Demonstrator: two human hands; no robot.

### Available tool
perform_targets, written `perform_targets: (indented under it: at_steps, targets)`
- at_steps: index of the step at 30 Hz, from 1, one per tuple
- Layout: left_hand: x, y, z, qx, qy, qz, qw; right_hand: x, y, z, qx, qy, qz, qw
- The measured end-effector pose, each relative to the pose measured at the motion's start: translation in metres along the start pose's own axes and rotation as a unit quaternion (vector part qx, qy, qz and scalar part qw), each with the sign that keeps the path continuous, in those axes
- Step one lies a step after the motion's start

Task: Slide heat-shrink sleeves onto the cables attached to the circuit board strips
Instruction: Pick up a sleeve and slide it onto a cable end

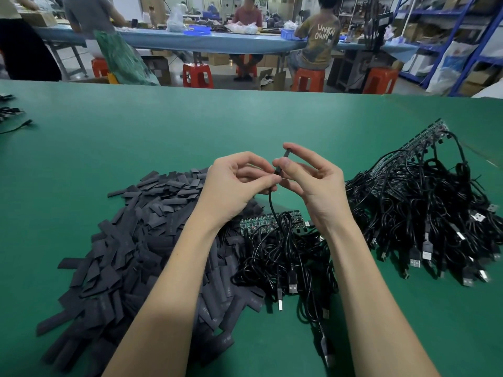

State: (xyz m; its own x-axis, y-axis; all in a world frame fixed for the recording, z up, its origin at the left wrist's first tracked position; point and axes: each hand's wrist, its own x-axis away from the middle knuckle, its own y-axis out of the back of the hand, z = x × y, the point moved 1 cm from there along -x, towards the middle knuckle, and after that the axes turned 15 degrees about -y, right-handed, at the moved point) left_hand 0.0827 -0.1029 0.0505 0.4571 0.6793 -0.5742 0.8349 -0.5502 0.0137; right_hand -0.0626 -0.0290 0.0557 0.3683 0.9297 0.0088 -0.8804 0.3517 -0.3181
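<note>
Two bundles of black cables, one circuit strip [269,223] visible below the hands and a heap of sleeves [130,240] too many to count lie on the green table [136,126], while above it the left hand [234,183] pinches one cable [272,205] and the right hand [313,180] pinches one sleeve [283,159] between thumb and forefinger, the hands close together.

**Bare hands and forearms, nothing worn**

Two forearms enter from the bottom edge of the frame and run up toward its centre, both uncovered along their whole visible length; no sleeve or cuff reaches into view. The left hand [239,180] and right hand [315,180] wear no gloves, and the wrists carry no watch, strap or band. The fingers show no rings. The fingernails are short and unpainted, plainest on the thumb near the middle of the frame.
</note>
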Motion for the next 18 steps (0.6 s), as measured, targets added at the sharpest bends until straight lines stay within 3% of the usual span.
perform_targets:
  at_steps: [18]
  targets:
    - [-0.0028, -0.0044, -0.0037, -0.012, -0.038, 0.01, 0.999, -0.0042, 0.0007, 0.0013, -0.071, -0.061, 0.017, 0.995]
